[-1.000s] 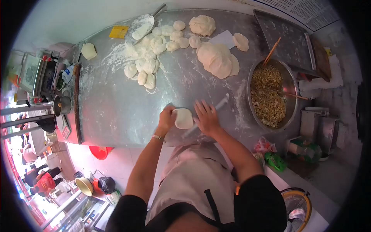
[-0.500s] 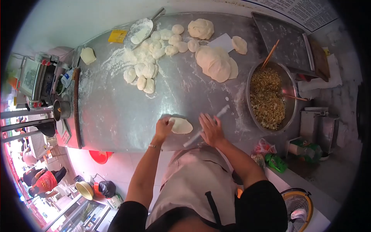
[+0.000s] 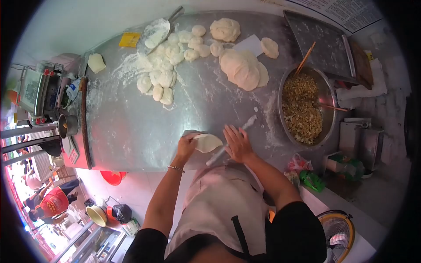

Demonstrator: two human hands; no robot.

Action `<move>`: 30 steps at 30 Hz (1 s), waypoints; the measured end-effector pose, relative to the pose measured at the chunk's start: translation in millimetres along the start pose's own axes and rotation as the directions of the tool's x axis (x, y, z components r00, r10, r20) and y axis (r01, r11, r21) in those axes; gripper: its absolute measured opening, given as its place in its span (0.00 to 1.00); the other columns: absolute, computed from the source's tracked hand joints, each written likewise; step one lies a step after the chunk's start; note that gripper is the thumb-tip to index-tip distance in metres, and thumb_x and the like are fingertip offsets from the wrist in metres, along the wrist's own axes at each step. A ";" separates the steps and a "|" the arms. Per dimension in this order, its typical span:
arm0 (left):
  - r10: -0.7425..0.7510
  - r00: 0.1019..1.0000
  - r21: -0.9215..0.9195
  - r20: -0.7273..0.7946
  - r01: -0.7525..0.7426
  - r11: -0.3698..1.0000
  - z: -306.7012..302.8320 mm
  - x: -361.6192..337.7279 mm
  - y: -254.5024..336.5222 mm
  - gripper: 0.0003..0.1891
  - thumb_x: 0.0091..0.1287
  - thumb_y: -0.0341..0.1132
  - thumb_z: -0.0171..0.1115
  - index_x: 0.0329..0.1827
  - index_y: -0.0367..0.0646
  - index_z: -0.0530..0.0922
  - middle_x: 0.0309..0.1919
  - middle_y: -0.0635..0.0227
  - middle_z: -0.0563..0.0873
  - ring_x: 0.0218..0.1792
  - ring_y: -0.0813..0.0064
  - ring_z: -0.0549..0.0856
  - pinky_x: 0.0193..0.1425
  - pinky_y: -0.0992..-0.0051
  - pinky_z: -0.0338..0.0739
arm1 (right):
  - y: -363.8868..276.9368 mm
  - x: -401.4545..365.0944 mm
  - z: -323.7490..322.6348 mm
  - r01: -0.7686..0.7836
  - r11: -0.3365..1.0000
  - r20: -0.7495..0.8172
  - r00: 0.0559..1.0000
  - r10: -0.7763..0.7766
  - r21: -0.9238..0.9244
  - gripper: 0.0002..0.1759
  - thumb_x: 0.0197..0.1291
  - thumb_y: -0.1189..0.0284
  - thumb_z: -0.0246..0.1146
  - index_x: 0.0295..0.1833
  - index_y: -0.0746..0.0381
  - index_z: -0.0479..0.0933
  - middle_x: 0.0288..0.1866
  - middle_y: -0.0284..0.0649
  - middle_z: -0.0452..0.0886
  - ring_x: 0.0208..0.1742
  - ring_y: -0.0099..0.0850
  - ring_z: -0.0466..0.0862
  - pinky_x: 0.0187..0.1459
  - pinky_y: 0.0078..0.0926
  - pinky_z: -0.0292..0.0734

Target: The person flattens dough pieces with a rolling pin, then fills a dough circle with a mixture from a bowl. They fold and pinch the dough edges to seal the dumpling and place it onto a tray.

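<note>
A thin oval dough wrapper (image 3: 208,143) lies on the steel worktop, with its right edge next to the rolling pin. My left hand (image 3: 187,144) is closed on the wrapper's left edge, thumb and fingers pinching it. My right hand (image 3: 238,144) rests flat across the rolling pin (image 3: 215,157), its fingers stretched forward and not wrapped round it. The pin lies slanted, its near end toward my apron and its floury far part beyond my hand. Farther up the worktop are floured dough balls (image 3: 166,79) and a large dough lump (image 3: 239,69).
A metal bowl of chopped filling (image 3: 302,107) with chopsticks stands on the right. Behind it lies a dark tray (image 3: 318,44). At the back are a flour scoop (image 3: 156,34), a yellow packet (image 3: 130,40) and another dough lump (image 3: 225,30). A scale (image 3: 70,149) is at far left.
The wrapper has shifted slightly right in my left hand's pinch, closer to the rolling pin. My right hand has moved a little left and is still on the pin. The view has shifted slightly.
</note>
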State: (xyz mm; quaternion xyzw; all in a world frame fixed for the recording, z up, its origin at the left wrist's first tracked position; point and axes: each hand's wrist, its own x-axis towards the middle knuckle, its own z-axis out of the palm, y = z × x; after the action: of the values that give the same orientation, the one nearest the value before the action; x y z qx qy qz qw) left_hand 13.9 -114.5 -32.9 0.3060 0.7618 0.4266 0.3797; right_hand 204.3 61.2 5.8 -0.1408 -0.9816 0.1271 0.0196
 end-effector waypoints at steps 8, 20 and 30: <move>-0.107 0.986 0.450 0.129 0.038 0.892 -13.4 54.5 49.5 0.08 0.64 0.34 0.64 0.42 0.44 0.88 0.41 0.52 0.89 0.45 0.48 0.88 0.50 0.56 0.82 | -21.8 142.1 18.5 -0.102 0.985 -0.281 0.950 0.139 0.142 0.34 0.68 0.59 0.63 0.74 0.66 0.67 0.80 0.48 0.63 0.80 0.46 0.62 0.76 0.59 0.55; -0.099 0.992 0.394 0.074 0.062 0.917 -11.7 30.5 50.8 0.15 0.65 0.31 0.61 0.54 0.40 0.85 0.42 0.46 0.89 0.47 0.46 0.88 0.53 0.58 0.83 | -27.1 124.1 15.3 -0.090 0.995 -0.233 0.967 0.100 0.052 0.34 0.65 0.57 0.64 0.71 0.66 0.70 0.80 0.47 0.63 0.80 0.43 0.62 0.77 0.57 0.54; -0.177 0.982 -0.361 0.067 0.190 0.913 -11.6 -25.3 -23.0 0.20 0.63 0.28 0.60 0.60 0.38 0.81 0.50 0.52 0.89 0.50 0.60 0.89 0.58 0.67 0.81 | -7.6 -27.5 1.8 0.029 0.995 -0.013 1.000 -0.028 0.095 0.40 0.64 0.57 0.66 0.76 0.65 0.65 0.80 0.45 0.63 0.80 0.43 0.62 0.78 0.52 0.52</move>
State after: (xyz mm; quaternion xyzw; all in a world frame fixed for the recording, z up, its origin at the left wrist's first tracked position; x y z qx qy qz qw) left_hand 14.2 -149.6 -41.2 0.1641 0.6879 0.5183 0.4808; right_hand 228.6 46.0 5.9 -0.1263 -0.9763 0.1727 0.0340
